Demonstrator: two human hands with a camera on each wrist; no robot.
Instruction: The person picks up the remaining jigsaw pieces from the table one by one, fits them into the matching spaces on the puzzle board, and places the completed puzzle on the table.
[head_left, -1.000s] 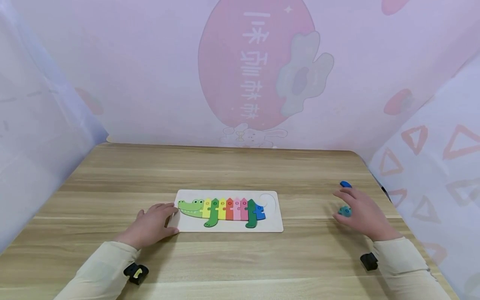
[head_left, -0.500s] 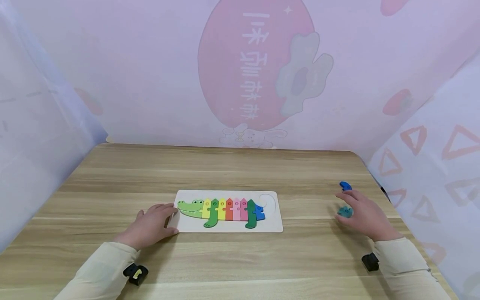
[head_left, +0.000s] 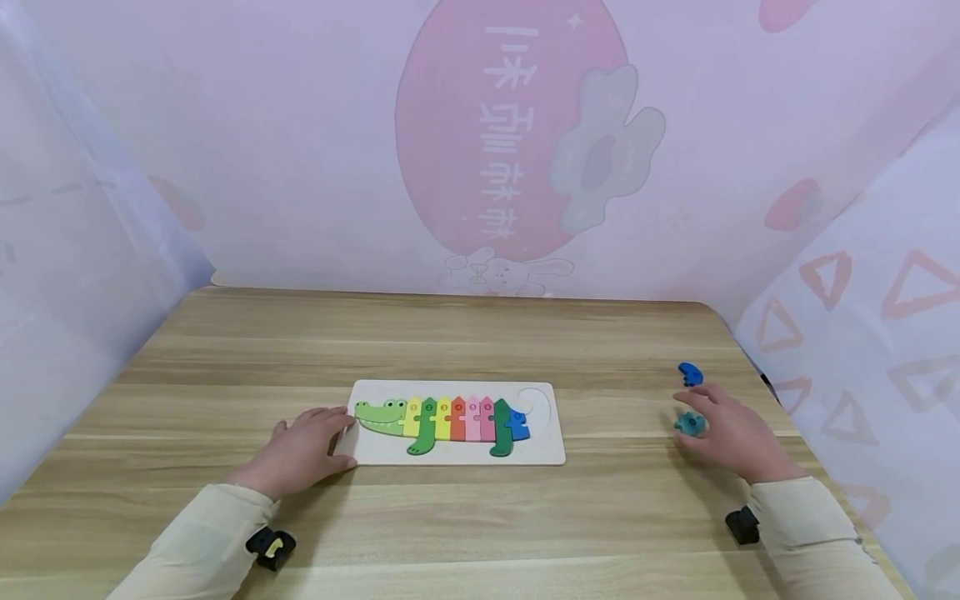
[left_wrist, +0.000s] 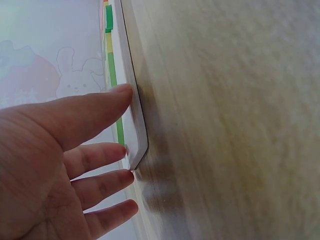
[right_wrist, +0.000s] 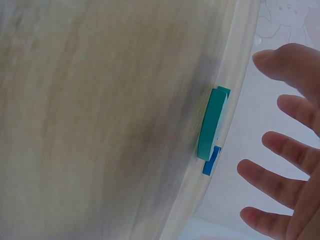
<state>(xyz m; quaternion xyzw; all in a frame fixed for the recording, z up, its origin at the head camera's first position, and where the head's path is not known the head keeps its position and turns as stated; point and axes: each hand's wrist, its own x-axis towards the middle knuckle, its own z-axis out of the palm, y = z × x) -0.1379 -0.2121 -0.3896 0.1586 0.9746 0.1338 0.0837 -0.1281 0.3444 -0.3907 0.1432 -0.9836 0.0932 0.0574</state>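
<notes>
A white puzzle board [head_left: 457,454] lies on the table, bearing a crocodile of coloured, numbered pieces [head_left: 460,418]. At the board's right end an outlined curl has no piece on it. My left hand [head_left: 300,450] touches the board's left end; in the left wrist view the thumb [left_wrist: 117,97] lies at its edge and the other fingers are extended. On the right, a teal puzzle piece [head_left: 690,423] sits between the spread thumb and fingers of my right hand [head_left: 735,437]. The right wrist view shows those fingers apart from the piece. Just beyond lies a blue curved piece [head_left: 691,373].
The wooden table [head_left: 450,533] extends around the board, with its right edge close past my right hand. Pale printed curtains [head_left: 300,167] stand behind the table and along both sides. A small black device [head_left: 272,547] is on each wrist.
My right hand has drawn back slightly to the right, and more of the blue curved piece shows. The left hand and the board have stayed where they were.
</notes>
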